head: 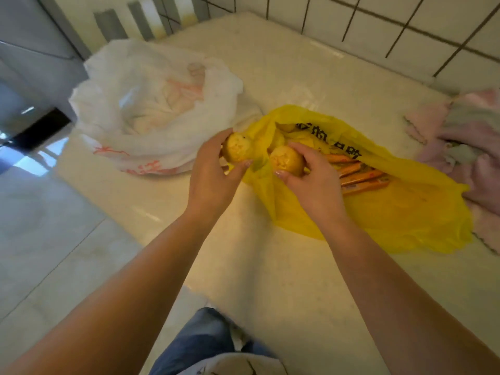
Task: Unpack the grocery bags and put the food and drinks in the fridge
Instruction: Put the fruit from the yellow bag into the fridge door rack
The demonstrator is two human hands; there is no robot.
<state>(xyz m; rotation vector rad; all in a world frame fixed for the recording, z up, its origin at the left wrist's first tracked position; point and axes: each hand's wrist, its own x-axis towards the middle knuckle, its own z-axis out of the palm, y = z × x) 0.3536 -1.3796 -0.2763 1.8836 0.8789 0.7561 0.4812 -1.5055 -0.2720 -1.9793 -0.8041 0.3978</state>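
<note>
The left hand (213,171) holds a round yellow fruit (238,147), its skin mottled with paler patches; the fingers curl over the top and the thumb presses from below, so the fruit sits at the fingertips, just outside the mouth of the yellow plastic bag (392,212). The right hand (311,174) grips a second round fruit (286,159) of the same kind, fingers wrapped over its far side and thumb beneath, right at the bag's opening. The two fruits lie side by side, close but with a fold of yellow film between them. Being nearly spherical, neither shows a clear long axis; a dark spot on the left fruit faces up and away from the person.

The bag lies flat on the pale marble-look countertop (270,266), its long axis running from the mouth at the fingers out to the right and toward the person, with black printed characters along its upper edge. Just beyond the right-hand fingers, inside the bag, several orange wrapped sticks (359,177) lie parallel, pointing along that same axis.

Beyond the left-hand fingers sits a white plastic bag (151,109) with red print, open at the top. A pink cloth (465,142) lies past the yellow bag's far end.
</note>
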